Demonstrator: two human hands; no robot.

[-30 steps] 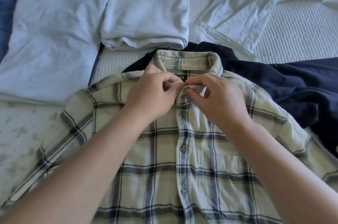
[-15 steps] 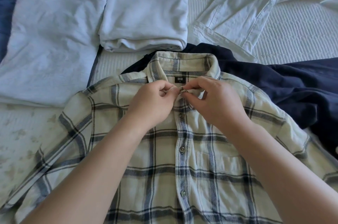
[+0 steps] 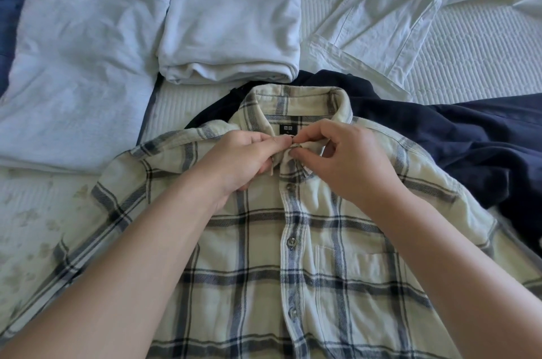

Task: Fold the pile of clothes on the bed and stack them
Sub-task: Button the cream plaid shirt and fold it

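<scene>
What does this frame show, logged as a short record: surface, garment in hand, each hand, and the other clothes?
surface: bed with a ribbed white cover
garment in work: plaid shirt, front up, lower buttons fastened
left hand: pinches the shirt's placket at the collar
right hand: pinches the opposite collar edge, fingertips meeting the left's
folded: white folded garment; pale grey garment lying flat beside it
unfolded: navy garment under the plaid shirt; white shirt spread out beyond
far left edge: blue garment, mostly out of view

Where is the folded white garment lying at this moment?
In the head view the folded white garment lies on the bed, at upper centre, just beyond the plaid shirt collar and right of a light grey garment.
</scene>
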